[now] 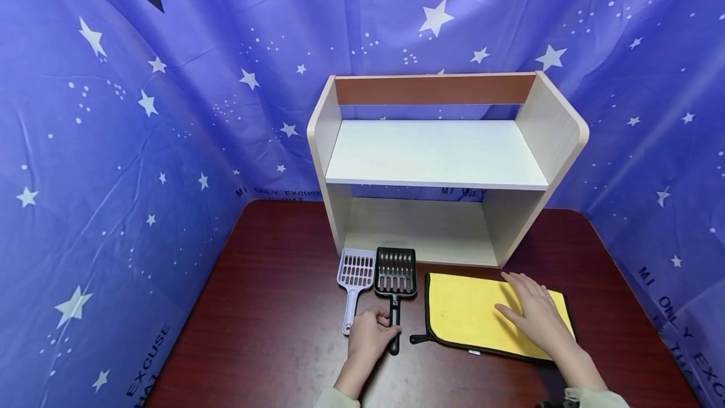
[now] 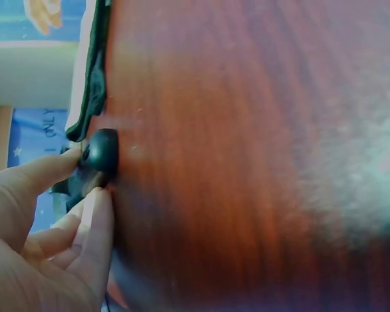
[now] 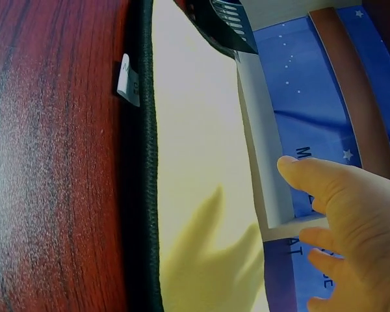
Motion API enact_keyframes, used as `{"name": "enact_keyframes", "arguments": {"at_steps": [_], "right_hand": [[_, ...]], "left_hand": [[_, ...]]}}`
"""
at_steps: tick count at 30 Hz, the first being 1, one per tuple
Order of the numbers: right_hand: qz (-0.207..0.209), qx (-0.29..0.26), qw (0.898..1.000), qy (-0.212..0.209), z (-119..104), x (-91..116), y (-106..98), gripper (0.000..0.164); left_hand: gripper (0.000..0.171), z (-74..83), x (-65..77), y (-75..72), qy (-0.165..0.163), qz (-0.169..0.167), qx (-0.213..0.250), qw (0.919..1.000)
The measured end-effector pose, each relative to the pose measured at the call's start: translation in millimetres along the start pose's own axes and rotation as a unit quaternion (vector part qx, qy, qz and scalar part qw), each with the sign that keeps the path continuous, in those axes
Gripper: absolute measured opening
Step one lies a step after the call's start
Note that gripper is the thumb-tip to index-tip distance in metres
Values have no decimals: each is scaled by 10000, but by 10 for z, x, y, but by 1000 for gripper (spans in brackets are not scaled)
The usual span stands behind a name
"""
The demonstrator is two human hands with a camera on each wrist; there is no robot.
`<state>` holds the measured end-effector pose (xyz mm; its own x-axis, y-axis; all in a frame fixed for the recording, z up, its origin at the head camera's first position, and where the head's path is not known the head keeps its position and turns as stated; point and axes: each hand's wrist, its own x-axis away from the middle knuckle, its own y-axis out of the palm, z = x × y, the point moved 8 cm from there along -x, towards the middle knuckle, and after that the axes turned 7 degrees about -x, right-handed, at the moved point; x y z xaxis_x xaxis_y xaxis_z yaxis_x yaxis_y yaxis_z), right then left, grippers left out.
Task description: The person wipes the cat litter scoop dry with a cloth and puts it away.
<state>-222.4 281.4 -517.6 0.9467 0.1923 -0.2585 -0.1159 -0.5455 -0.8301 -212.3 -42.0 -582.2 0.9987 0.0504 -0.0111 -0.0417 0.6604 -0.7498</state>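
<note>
Left hand point(image 1: 369, 335) pinches black scoop handle point(image 1: 394, 312), probably steadying it (close-up blurry); yellow cloth point(image 1: 464, 312) below right hand point(image 1: 535, 312), fingers spread, empty.

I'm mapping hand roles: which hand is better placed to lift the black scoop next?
Left, I'd say: the left hand pinches the handle of the black scoop, while the right hand hovers over the yellow cloth, holding nothing.

- Bare left hand point(image 1: 368, 337), a pale cream fabric sleeve point(image 1: 337, 399) behind it
- Bare right hand point(image 1: 535, 313), matching pale cream sleeve point(image 1: 596, 399), small black piece point(image 1: 557, 404) beside the cuff
</note>
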Motion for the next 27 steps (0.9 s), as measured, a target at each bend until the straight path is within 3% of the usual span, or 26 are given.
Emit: {"name": "enact_keyframes", "arguments": {"at_steps": [10,15,18,23,27], "right_hand": [[-136,182,9996,164,115,-38,67,64],[-231,304,9989,265,187,-71,75,63],[-274,332,9987,290,218,-92,91,63],[-367,350,9980,374,265,-106,138,62],[-405,348,9977,416,297,-114,170,61]], "left_hand": [[23,-106,-17,-25,-247,-799,988,9916],[24,-166,-6,-2,-277,-1005,1637,9810],[26,-187,15,29,-349,-1198,2239,9666],[27,-193,61,82,-464,-1568,3251,9314],[27,-228,87,113,-575,-1730,3592,9153]]}}
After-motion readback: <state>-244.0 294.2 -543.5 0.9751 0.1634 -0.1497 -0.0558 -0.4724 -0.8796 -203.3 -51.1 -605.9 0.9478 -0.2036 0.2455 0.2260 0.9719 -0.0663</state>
